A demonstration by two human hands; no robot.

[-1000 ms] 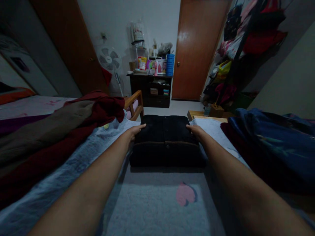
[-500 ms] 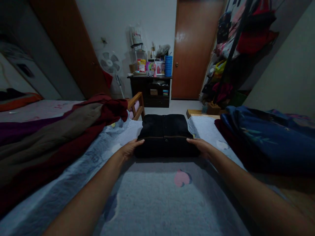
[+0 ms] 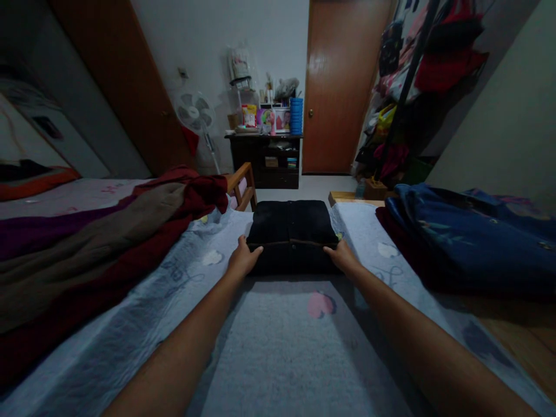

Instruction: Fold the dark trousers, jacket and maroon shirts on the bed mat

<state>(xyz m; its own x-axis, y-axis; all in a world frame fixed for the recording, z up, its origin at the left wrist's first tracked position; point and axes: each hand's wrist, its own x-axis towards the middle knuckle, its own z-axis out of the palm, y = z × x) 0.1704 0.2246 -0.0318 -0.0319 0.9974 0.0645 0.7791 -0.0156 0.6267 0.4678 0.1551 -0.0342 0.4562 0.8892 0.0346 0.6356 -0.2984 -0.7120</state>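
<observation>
A folded black garment (image 3: 292,223) with buttons down its middle and a brown line across it lies on the bed sheet (image 3: 282,347). At its left edge, my left hand (image 3: 244,256) grips the cloth, thumb on top near the brown line. My right hand (image 3: 343,255) holds the opposite edge in the same way. The fingers beneath the cloth are partly hidden on both sides.
Red, brown and purple clothes (image 3: 143,214) spread along the left. A stack of blue and dark red clothes (image 3: 460,237) sits at the right. Beyond the bed are a wooden chair (image 3: 247,179), a fan (image 3: 195,110), a dark cabinet (image 3: 243,159) and a door (image 3: 343,87).
Both hands have moved inward along the garment's sides, closer to each other. The garment's front part looks narrower between them, and the view has shifted slightly.
</observation>
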